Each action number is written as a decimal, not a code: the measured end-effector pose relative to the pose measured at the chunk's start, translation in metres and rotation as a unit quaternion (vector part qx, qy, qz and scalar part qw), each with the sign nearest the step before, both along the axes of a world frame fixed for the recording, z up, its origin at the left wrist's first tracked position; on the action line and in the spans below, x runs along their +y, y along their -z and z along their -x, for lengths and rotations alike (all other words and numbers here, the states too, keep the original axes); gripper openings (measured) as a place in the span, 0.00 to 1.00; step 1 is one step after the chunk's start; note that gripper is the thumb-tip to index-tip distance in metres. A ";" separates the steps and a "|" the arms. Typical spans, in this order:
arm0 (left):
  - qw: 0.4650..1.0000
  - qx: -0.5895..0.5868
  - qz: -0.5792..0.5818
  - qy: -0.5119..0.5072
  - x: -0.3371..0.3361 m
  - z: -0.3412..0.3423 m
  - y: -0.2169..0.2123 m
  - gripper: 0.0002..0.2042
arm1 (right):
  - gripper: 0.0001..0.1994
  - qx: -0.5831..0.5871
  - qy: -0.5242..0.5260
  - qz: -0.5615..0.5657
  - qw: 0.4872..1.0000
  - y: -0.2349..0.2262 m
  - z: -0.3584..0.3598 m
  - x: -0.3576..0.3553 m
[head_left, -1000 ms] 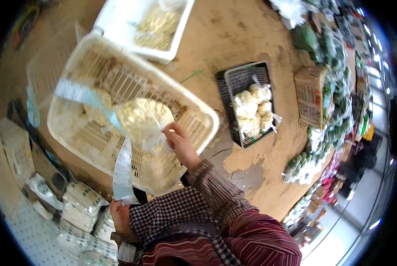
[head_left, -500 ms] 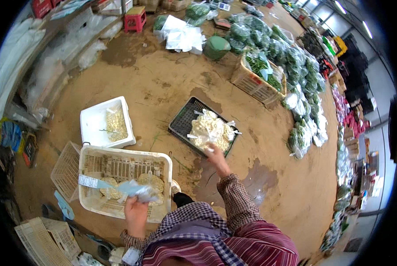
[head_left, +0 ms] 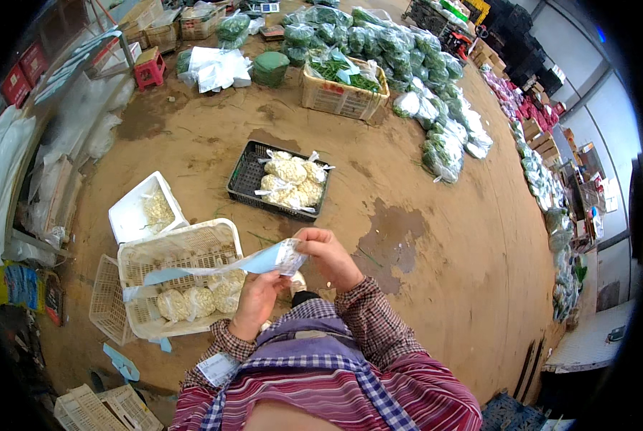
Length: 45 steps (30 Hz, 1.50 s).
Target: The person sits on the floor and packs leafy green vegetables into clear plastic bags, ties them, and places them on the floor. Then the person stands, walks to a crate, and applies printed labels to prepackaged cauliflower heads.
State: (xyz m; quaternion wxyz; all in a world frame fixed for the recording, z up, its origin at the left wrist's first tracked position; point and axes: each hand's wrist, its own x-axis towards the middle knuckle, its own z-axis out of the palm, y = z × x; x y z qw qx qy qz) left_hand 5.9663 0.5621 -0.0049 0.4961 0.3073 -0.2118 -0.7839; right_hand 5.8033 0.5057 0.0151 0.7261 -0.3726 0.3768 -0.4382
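Note:
A pale blue strip of labels [head_left: 262, 260] is stretched between my two hands, its printed white end uppermost. My left hand [head_left: 259, 300] is closed on the strip from below, with the loose tail trailing left over a cream plastic crate [head_left: 131, 248]. Fingers of my right hand [head_left: 328, 257] pinch the white end. In that crate lie several clear bags of pale, small pieces [head_left: 199, 302], partly behind the strip. Beyond my hands a black crate [head_left: 244, 179] holds several knotted bags of the same pale stuff [head_left: 287, 169]. A white label [head_left: 219, 368] sticks to my left sleeve.
At the left a white foam box [head_left: 125, 219] holds another bag of pale pieces [head_left: 157, 210]. A basket of greens [head_left: 345, 100] and heaped bags of green vegetables [head_left: 447, 147] stand farther off. A wet patch [head_left: 389, 241] marks the floor at right.
My right hand has come back from the bags in the black crate to the label strip. My left hand has moved right, bringing the strip before me. The view has shifted.

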 end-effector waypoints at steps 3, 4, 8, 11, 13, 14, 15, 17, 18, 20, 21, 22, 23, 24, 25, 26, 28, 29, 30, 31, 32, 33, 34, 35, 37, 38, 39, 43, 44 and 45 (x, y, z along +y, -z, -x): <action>0.973 -0.122 0.040 0.193 0.000 0.019 -0.015 0.12 | 0.05 0.047 0.018 0.017 0.999 -0.012 0.054 -0.006; 0.945 -0.195 0.069 0.253 -0.002 0.022 -0.018 0.11 | 0.04 0.105 0.008 0.041 0.994 -0.025 0.073 -0.009; 0.922 -0.259 0.131 0.256 -0.059 0.060 -0.034 0.07 | 0.07 0.297 -0.012 0.220 0.929 -0.022 0.169 -0.040; 0.896 -0.293 0.290 0.164 -0.137 0.136 -0.032 0.08 | 0.08 0.384 -0.052 0.338 0.857 -0.010 0.237 -0.080; 0.773 -0.372 0.507 0.080 -0.195 0.205 -0.021 0.15 | 0.06 0.428 -0.021 0.395 0.813 -0.005 0.278 -0.107; 0.793 -0.361 0.469 0.142 -0.211 0.229 -0.018 0.19 | 0.06 0.480 -0.026 0.382 0.789 -0.013 0.289 -0.115; 0.811 -0.348 0.426 0.200 -0.227 0.252 -0.015 0.23 | 0.06 0.481 -0.030 0.382 0.788 -0.020 0.303 -0.132; 0.822 -0.350 0.333 0.301 -0.245 0.280 -0.013 0.30 | 0.07 0.475 -0.067 0.391 0.785 -0.029 0.325 -0.164; 0.815 -0.359 0.291 0.350 -0.257 0.291 -0.011 0.33 | 0.07 0.481 -0.064 0.379 0.788 -0.028 0.341 -0.180; 0.793 -0.409 0.277 0.356 -0.272 0.303 -0.001 0.33 | 0.07 0.472 -0.089 0.379 0.791 -0.024 0.374 -0.211; 0.778 -0.425 0.287 0.362 -0.281 0.311 0.003 0.33 | 0.08 0.446 -0.044 0.338 0.828 -0.028 0.392 -0.221; 0.765 -0.440 0.297 0.366 -0.296 0.318 0.005 0.33 | 0.08 0.431 -0.042 0.299 0.851 -0.035 0.410 -0.234; 0.746 -0.456 0.304 0.377 -0.307 0.317 0.009 0.32 | 0.08 0.431 -0.014 0.256 0.865 -0.037 0.426 -0.244; 0.764 -0.448 0.306 0.350 -0.316 0.313 0.022 0.31 | 0.06 0.342 0.036 0.202 0.917 -0.040 0.434 -0.252; 0.772 -0.446 0.308 0.333 -0.320 0.308 0.036 0.30 | 0.06 0.345 0.000 0.222 0.912 -0.034 0.455 -0.268; 0.787 -0.427 0.298 0.330 -0.324 0.302 0.049 0.30 | 0.05 0.358 0.023 0.188 0.914 -0.037 0.462 -0.276; 0.785 -0.452 0.305 0.296 -0.341 0.292 0.071 0.29 | 0.01 0.346 0.077 0.177 0.918 -0.058 0.488 -0.304; 0.785 -0.464 0.296 0.283 -0.343 0.291 0.085 0.28 | 0.01 0.365 0.124 0.164 0.908 -0.071 0.490 -0.314; 0.797 -0.448 0.287 0.286 -0.351 0.290 0.089 0.26 | 0.02 0.389 0.034 0.188 0.901 -0.073 0.527 -0.338; 0.798 -0.458 0.247 0.305 -0.357 0.291 0.112 0.22 | 0.04 0.409 0.118 0.115 0.898 -0.086 0.524 -0.348; 0.806 -0.437 0.238 0.319 -0.368 0.290 0.139 0.20 | 0.05 0.390 0.111 0.149 0.902 -0.075 0.569 -0.372; 0.809 -0.421 0.232 0.338 -0.381 0.287 0.163 0.17 | 0.05 0.406 0.127 0.195 0.884 -0.071 0.612 -0.391; 0.803 -0.437 0.251 0.319 -0.387 0.288 0.194 0.15 | 0.06 0.424 0.142 0.242 0.861 -0.069 0.652 -0.411; 0.792 -0.453 0.273 0.304 -0.391 0.287 0.210 0.13 | 0.06 0.355 0.077 0.213 0.907 -0.086 0.664 -0.424; 0.787 -0.484 0.156 0.348 -0.416 0.290 0.235 0.12 | 0.05 0.487 0.182 0.222 0.825 -0.105 0.667 -0.444; 0.793 -0.476 0.155 0.347 -0.429 0.294 0.234 0.12 | 0.05 0.548 0.231 0.218 0.774 -0.115 0.670 -0.454; 0.781 -0.480 0.159 0.367 -0.447 0.293 0.235 0.13 | 0.04 0.562 0.193 0.192 0.781 -0.126 0.678 -0.469; 0.693 -0.524 0.115 0.481 -0.485 0.256 0.229 0.14 | 0.03 0.555 0.080 0.150 0.814 -0.104 0.698 -0.514; 0.686 -0.513 0.059 0.513 -0.481 0.232 0.250 0.14 | 0.02 0.546 0.077 0.140 0.822 -0.099 0.698 -0.522; 0.654 -0.526 0.025 0.543 -0.488 0.224 0.237 0.16 | 0.02 0.543 0.071 0.134 0.826 -0.094 0.697 -0.528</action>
